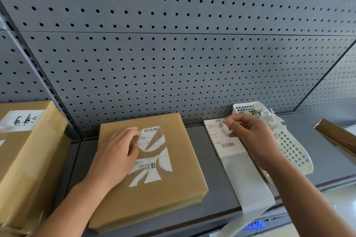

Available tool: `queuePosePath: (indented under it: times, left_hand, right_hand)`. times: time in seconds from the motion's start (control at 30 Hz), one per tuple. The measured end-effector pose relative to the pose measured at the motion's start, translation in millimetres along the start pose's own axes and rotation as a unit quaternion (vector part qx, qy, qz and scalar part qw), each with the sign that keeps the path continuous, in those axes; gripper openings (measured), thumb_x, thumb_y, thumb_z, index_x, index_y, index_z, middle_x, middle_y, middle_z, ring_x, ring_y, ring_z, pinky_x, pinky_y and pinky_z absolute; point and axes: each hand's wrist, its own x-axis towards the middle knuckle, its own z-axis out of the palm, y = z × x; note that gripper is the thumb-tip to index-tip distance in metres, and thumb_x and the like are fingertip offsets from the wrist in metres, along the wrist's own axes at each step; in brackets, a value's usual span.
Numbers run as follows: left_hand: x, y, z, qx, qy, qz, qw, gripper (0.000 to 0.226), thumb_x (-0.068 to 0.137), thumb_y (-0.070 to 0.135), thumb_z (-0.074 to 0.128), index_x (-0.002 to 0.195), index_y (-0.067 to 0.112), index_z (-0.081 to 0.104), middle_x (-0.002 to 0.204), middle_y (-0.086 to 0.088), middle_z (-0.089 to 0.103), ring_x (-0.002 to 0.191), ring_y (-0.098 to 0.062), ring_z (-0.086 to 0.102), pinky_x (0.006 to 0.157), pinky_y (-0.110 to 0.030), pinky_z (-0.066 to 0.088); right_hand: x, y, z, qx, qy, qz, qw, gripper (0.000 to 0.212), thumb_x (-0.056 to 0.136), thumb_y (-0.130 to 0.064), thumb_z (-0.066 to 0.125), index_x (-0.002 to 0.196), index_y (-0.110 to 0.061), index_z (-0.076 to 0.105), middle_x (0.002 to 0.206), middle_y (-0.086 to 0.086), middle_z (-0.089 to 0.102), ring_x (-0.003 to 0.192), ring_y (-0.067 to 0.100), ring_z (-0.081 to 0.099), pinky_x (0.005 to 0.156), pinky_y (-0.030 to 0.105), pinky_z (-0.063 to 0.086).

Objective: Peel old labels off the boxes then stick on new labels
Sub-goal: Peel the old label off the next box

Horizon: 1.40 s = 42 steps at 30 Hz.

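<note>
While left hand (113, 153) open-fingered on the box (123, 208), right hand (251, 137) in a pinch on 1 label scrap (224, 130)

- grey pegboard wall (173, 54) takes up basically the whole upper frame
- grey shelf (331, 165) runs across the lower half
- white plastic basket (292, 152) sits mid-right on the shelf
- brown shiny thing (335, 134) at the right edge, no clue what it is

A grey shelf (327, 150) is carrying a flat cardboard box (173, 194) lying at its middle, with a larger cardboard box (28, 159) sitting just to the left. To the right, a strip of labels (227, 146) is lying flat, its bare backing paper (248, 184) hanging over the front edge. A white plastic basket (294, 152) is lying just beside the strip, and a brown cardboard piece (335, 134) is resting at the far right.
</note>
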Motion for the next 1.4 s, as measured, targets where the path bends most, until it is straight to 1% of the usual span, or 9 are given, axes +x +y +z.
queuePosePath:
  times: [0.1, 0.2, 0.3, 0.43, 0.63, 0.77, 1.03, 1.23, 1.4]
  left_hand:
    - [0, -2, 1, -0.010, 0.005, 0.003, 1.000, 0.029, 0.101, 0.029, 0.053, 0.130, 0.034, 0.056, 0.146, 0.022, 0.047, 0.137, -0.005, 0.040, 0.108, -0.036, 0.040]
    - [0, -4, 2, -0.014, 0.009, 0.006, 1.000, 0.029, 0.101, 0.030, 0.054, 0.129, 0.034, 0.057, 0.144, 0.022, 0.048, 0.136, -0.005, 0.041, 0.109, -0.036, 0.039]
    - [0, -5, 3, -0.020, 0.012, 0.010, 1.000, 0.027, 0.100, 0.029, 0.055, 0.127, 0.034, 0.058, 0.143, 0.022, 0.049, 0.135, -0.006, 0.042, 0.108, -0.036, 0.040]
    - [0, -5, 3, -0.023, 0.011, 0.011, 1.000, 0.026, 0.100, 0.029, 0.055, 0.125, 0.035, 0.058, 0.143, 0.023, 0.049, 0.135, -0.005, 0.042, 0.107, -0.037, 0.040]
    - [0, -6, 3, -0.024, 0.012, 0.009, 1.000, 0.026, 0.100, 0.031, 0.055, 0.125, 0.036, 0.058, 0.143, 0.023, 0.049, 0.136, -0.006, 0.041, 0.108, -0.039, 0.041]
    - [0, -5, 3, -0.023, 0.012, 0.010, 1.000, 0.026, 0.100, 0.031, 0.055, 0.125, 0.036, 0.058, 0.143, 0.023, 0.049, 0.136, -0.006, 0.042, 0.109, -0.040, 0.041]
    - [0, -4, 3, -0.023, 0.012, 0.006, 1.000, 0.026, 0.099, 0.029, 0.056, 0.125, 0.035, 0.059, 0.143, 0.022, 0.050, 0.135, -0.007, 0.043, 0.109, -0.039, 0.039]
    - [-1, 0, 1, -0.024, 0.016, 0.000, 1.000, 0.026, 0.100, 0.030, 0.055, 0.126, 0.034, 0.059, 0.143, 0.022, 0.049, 0.136, -0.006, 0.042, 0.108, -0.040, 0.039]
    - [-1, -3, 1, -0.026, 0.011, 0.003, 1.000, 0.026, 0.100, 0.030, 0.055, 0.125, 0.035, 0.059, 0.143, 0.023, 0.049, 0.137, -0.008, 0.042, 0.109, -0.041, 0.040]
  right_hand:
    - [12, 5, -24, -0.069, 0.072, -0.019, 0.995, 0.006, 0.093, -0.021, 0.069, 0.089, -0.019, 0.074, 0.081, 0.002, 0.072, 0.073, 0.011, 0.060, 0.071, 0.025, 0.048]
    - [29, 15, -50, -0.180, 0.126, -0.015, 0.975, 0.008, 0.093, -0.024, 0.068, 0.087, -0.022, 0.073, 0.085, -0.005, 0.072, 0.067, 0.008, 0.058, 0.062, 0.024, 0.042]
    - [51, 33, -72, -0.297, 0.157, -0.005, 0.942, 0.010, 0.091, -0.025, 0.067, 0.090, -0.019, 0.075, 0.097, 0.002, 0.071, 0.080, 0.017, 0.060, 0.072, 0.028, 0.040]
    - [68, 51, -84, -0.373, 0.159, -0.006, 0.914, 0.008, 0.089, -0.020, 0.068, 0.082, -0.017, 0.072, 0.101, 0.008, 0.066, 0.087, 0.021, 0.055, 0.076, 0.029, 0.037]
    - [73, 62, -73, -0.486, 0.139, -0.005, 0.863, 0.014, 0.094, -0.018, 0.060, 0.088, -0.016, 0.072, 0.094, 0.005, 0.059, 0.076, 0.027, 0.058, 0.062, 0.032, 0.046]
    - [67, 63, -67, -0.498, 0.153, -0.006, 0.854, 0.007, 0.092, -0.017, 0.062, 0.084, -0.018, 0.062, 0.086, 0.004, 0.061, 0.068, 0.027, 0.058, 0.057, 0.033, 0.046]
    - [60, 59, -72, -0.510, 0.124, -0.035, 0.850, 0.020, 0.096, -0.027, 0.064, 0.095, -0.011, 0.075, 0.094, 0.012, 0.069, 0.081, 0.033, 0.062, 0.066, 0.036, 0.049]
    - [55, 46, -72, -0.503, 0.101, -0.003, 0.858, 0.030, 0.094, -0.029, 0.056, 0.079, -0.008, 0.072, 0.079, 0.012, 0.069, 0.077, 0.032, 0.063, 0.068, 0.038, 0.056]
    - [52, 26, -65, -0.479, 0.154, -0.064, 0.862, 0.024, 0.094, -0.024, 0.053, 0.091, -0.016, 0.075, 0.094, 0.005, 0.068, 0.080, 0.028, 0.062, 0.064, 0.034, 0.050]
